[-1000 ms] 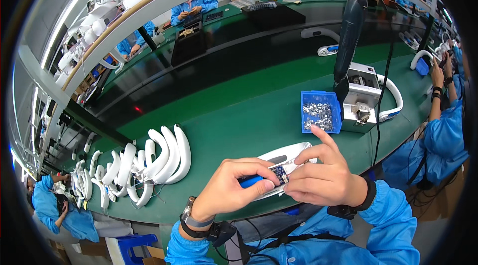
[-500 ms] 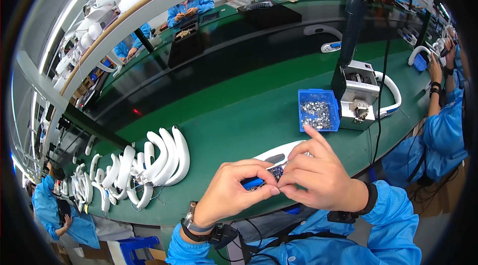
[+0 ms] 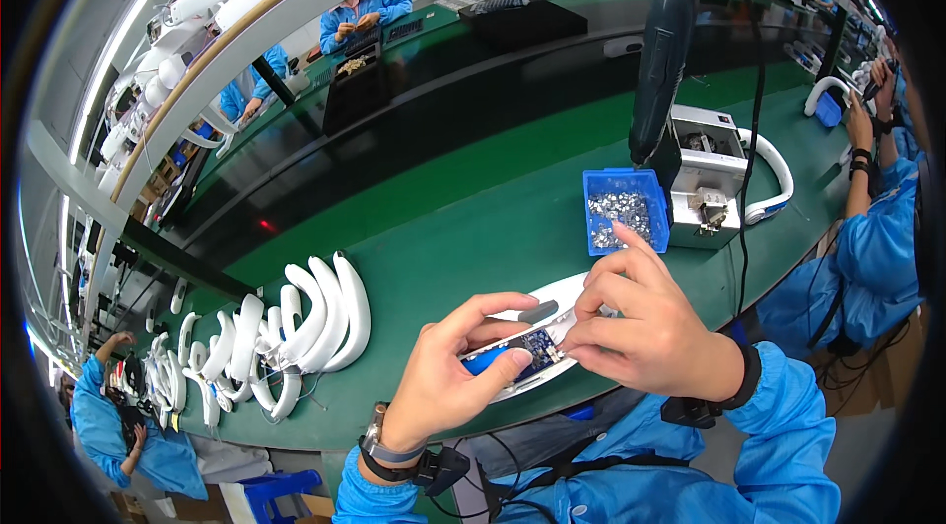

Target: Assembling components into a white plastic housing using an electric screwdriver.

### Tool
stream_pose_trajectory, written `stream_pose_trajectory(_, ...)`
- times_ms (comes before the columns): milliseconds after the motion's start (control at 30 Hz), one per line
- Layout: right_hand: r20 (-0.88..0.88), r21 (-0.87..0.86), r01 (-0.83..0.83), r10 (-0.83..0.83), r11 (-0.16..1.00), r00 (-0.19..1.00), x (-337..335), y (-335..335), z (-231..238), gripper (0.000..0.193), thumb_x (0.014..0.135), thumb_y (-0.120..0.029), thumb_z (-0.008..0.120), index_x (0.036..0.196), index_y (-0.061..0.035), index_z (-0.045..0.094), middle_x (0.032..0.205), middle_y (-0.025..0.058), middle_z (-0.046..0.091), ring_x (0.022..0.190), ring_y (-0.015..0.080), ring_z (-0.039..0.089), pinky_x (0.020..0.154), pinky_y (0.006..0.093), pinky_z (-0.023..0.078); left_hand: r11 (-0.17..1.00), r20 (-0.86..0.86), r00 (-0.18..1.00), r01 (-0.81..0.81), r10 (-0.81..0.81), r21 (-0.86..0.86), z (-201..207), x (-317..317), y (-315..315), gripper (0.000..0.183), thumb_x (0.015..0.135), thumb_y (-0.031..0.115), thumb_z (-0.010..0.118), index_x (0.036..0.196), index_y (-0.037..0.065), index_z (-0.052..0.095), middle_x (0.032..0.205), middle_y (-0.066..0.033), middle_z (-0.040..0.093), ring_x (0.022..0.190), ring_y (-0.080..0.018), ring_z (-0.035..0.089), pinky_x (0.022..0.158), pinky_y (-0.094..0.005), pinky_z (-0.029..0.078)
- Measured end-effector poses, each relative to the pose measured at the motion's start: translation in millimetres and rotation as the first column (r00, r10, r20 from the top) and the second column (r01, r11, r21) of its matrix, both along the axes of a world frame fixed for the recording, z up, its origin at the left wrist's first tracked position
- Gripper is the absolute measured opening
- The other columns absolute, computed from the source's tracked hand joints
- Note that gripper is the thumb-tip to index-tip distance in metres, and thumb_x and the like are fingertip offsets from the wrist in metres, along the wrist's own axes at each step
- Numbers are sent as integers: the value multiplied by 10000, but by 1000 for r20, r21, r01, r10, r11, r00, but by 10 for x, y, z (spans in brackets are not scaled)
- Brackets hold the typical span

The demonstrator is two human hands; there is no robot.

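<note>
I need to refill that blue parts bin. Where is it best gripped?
Grip the blue parts bin by its two side walls, reaching down from above: its top is open, the walls stand upright, and the grey machine crowds its right side.

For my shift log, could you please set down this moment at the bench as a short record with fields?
Setting: green workbench on an assembly line
Left hand: grips the white curved shell from the left, thumb by the small blue circuit board
Right hand: fingertips press at the board's right end
Behind the hands: blue bin of small metal parts, hanging electric screwdriver, grey fixture box
To the left: row of white curved shells
Others: workers in blue coats around the line
</note>
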State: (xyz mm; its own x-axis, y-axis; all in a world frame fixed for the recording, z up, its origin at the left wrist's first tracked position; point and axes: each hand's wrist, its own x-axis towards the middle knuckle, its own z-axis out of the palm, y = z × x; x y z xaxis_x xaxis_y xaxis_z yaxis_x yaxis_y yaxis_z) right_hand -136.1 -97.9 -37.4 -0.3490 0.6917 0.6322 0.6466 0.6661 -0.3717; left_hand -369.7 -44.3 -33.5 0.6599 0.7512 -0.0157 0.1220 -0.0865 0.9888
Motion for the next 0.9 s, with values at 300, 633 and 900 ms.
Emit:
stream_pose_trajectory(300, 53, -38, -97, 99, 995, 994, -15, 57, 17, 161, 669, -89, 774, 801, -83, 682, 885, 29, 554, 952, 252, 573, 1087, 619, 383, 999, 60, 998, -11, 8, 38, -81, -2, -3, 404, 855, -22, 717, 1232, -64, 578, 1152, -166, 679, 1078, -221, 669, 903, -314, 559)
stream_pose_trajectory(633, 168, 86, -124, 108, 989, 980, -279, -62, -40, 118, 722, -160, 635, 705, -51, 592, 803, 77, 505, 859, 244, 567, 1070, 598, 428, 973, -77, 996, -22, 41, 230, 46, 165, -65, 258, 834, -87, 615, 1088, -60, 643, 902, -123, 712, 896, -177, 700, 814, -303, 575)
stream_pose_trajectory(900, -9, -27, -112, 112, 993, 994, -15, -86, -77, 144, 738, -140, 764, 830, -65, 682, 925, 42, 609, 984, 240, 594, 1068, 627, 400, 979, -278, 939, 203, -204, -33, 184, 193, 129, 397, 887, 0, 617, 1273, -48, 533, 1045, -150, 734, 953, -166, 689, 880, -300, 530)
